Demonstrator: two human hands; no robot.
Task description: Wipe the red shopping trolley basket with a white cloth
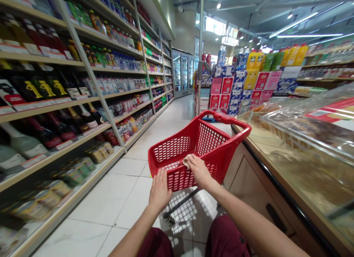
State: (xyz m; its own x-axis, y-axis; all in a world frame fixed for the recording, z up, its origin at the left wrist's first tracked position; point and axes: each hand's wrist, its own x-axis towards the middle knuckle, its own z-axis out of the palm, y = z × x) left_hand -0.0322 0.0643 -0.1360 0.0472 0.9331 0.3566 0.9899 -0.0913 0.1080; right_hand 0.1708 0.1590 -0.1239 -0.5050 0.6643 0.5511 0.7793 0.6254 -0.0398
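Note:
A red plastic shopping cart (177, 180) stands in front of me on the tiled floor, its perforated basket showing nothing inside that I can make out. My left hand (160, 190) grips the near left corner of the basket, its fingers over the rim. On the near rim, right of the middle, my right hand (197, 170) presses a crumpled off-white cloth (186, 161) against the plastic. Most of the cloth is hidden under the fingers. The cart's handle (225, 120) is at the far right end, apart from both hands.
Tall shelves (63, 145) with bottles and cans line the left side. On the right, close to the cart, is a wooden counter (257, 150) with clear plastic food boxes (301, 133). Stacked drink cartons (226, 86) stand beyond the cart, and glass-door fridges (184, 74) farther back.

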